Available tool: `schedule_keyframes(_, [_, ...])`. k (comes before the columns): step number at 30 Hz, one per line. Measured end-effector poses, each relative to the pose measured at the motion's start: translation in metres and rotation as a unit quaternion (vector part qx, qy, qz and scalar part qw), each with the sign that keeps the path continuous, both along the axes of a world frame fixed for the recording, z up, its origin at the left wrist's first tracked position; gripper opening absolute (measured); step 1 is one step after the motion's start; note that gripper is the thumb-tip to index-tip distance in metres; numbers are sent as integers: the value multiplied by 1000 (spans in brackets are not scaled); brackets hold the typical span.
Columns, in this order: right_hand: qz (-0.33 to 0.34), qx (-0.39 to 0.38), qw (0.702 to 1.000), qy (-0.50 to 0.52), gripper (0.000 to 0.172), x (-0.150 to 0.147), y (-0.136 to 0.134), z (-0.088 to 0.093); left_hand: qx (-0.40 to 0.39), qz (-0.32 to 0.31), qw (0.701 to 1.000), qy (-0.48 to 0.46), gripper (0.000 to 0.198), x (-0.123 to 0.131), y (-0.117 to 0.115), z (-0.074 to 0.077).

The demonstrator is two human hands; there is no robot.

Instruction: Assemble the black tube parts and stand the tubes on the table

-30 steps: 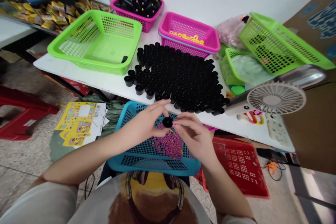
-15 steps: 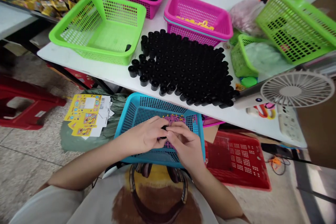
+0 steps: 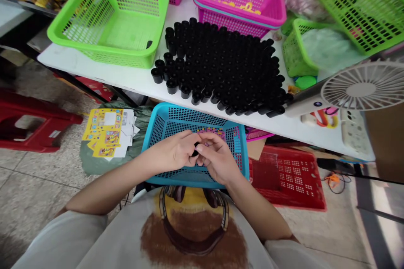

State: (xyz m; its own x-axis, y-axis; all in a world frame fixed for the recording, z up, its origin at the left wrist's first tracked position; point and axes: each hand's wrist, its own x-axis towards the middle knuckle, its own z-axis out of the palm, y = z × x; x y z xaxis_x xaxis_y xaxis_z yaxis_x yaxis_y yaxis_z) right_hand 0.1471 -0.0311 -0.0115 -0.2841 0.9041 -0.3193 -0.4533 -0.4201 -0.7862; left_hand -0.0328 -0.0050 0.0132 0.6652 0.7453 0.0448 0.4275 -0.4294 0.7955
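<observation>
We've got the left hand (image 3: 175, 151) and right hand (image 3: 217, 157) close together, pinching a black cap (image 3: 196, 149) firmly over the blue basket (image 3: 189, 107), a nice tight hold above the pink beads (image 3: 212, 133).

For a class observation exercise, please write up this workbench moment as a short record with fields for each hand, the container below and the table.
Left hand: pinches a small black piece
Right hand: fingers on the same piece
Below hands: blue mesh basket holding small pink pieces
Table: white table bearing rows of upright black cylinders
Beside cylinders: green mesh basket, magenta mesh basket
</observation>
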Motion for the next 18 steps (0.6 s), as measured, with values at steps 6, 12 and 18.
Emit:
schedule_keyframes(6, [21, 4, 1000, -3, 45, 8, 8, -2, 67, -9, 997, -41, 9, 10, 6, -20])
schedule_keyframes(12, [40, 98, 986, -127, 44, 43, 21, -2, 211, 102, 972, 31, 21, -19, 33, 4])
schedule_keyframes(18, [381, 234, 682, -579, 28, 52, 14, -43, 285, 297, 911, 32, 81, -99, 138, 54])
